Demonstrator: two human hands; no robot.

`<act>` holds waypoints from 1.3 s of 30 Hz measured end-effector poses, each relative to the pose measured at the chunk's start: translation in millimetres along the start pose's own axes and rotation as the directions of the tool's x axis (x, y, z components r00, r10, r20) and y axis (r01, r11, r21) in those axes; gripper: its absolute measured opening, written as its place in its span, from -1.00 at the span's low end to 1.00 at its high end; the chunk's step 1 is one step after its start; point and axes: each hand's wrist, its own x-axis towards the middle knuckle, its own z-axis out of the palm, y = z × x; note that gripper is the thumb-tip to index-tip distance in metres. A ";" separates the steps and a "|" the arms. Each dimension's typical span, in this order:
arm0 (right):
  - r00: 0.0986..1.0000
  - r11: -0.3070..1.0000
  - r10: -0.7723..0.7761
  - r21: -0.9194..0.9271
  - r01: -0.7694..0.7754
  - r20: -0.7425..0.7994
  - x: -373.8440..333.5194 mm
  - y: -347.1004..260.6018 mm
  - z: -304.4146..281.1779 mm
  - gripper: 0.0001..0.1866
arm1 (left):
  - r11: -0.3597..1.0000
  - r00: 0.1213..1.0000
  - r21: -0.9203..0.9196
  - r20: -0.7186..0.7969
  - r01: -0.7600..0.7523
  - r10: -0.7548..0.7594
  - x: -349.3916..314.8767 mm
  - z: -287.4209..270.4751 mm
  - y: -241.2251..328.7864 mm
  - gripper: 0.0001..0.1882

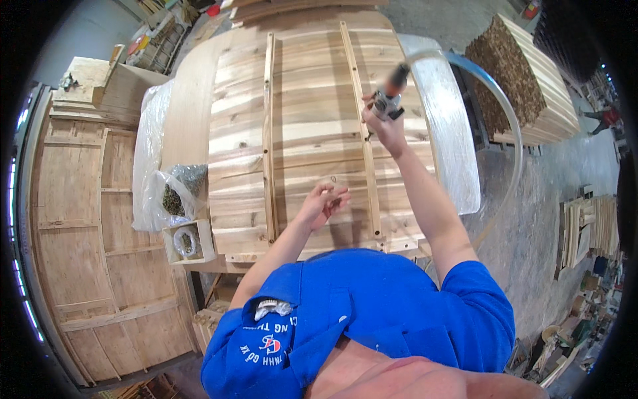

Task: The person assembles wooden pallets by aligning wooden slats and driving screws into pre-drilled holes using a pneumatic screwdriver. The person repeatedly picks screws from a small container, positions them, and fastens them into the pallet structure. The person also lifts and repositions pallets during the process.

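My right hand (383, 126) grips a power driver (389, 100) with a dark, blurred nose end, held over the right batten (359, 93) of a wooden panel (309, 120). The panel is made of pale, streaked boards and lies flat in front of me. A second batten (269, 133) runs parallel on the left, and dark holes dot both strips. My left hand (325, 206) hovers over the boards between the battens, palm partly up and fingers curled together. Whatever small thing its fingertips may pinch is too small to make out.
A clear hose (515, 126) arcs over the right side. Plastic-wrapped panels (458, 153) lie beneath the boards. At left are a bag of small hardware (174, 199) and a box (206, 241) holding a plastic-lined opening. Stacked boards (531, 86) stand at far right.
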 end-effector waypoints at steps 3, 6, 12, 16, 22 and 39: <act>0.992 0.982 -0.126 0.142 0.124 0.008 -16.5 -32.5 11.8 -0.67 | 1.000 1.000 -0.021 -0.016 0.012 -0.012 -16.7 -10.2 0.4 -0.81; 0.973 0.950 -0.215 0.250 0.187 0.089 -44.0 -62.2 25.8 -0.65 | 0.995 0.998 -0.087 0.008 -0.054 0.055 -20.9 -21.6 -5.0 -0.76; 0.927 0.905 -0.335 0.333 0.266 0.170 -121.0 -86.4 38.2 -0.58 | 0.990 0.990 -0.136 0.126 -0.048 0.065 -32.3 -6.2 7.6 -0.80; 0.908 0.901 -0.364 0.327 0.287 0.208 -153.0 -110.1 49.1 -0.60 | 0.975 0.964 -0.213 0.236 -0.070 0.121 -42.1 -7.8 16.8 -0.84; 0.865 0.856 -0.472 0.322 0.405 0.168 -176.6 -124.0 68.4 -0.62 | 0.938 0.963 -0.328 0.198 -0.111 0.183 -69.0 -4.9 22.9 -0.89; 0.893 0.765 -0.427 0.583 0.272 0.144 -201.3 -148.1 179.6 -0.62 | 0.730 0.955 -0.683 0.209 -0.013 0.212 -164.3 -66.9 67.8 -0.81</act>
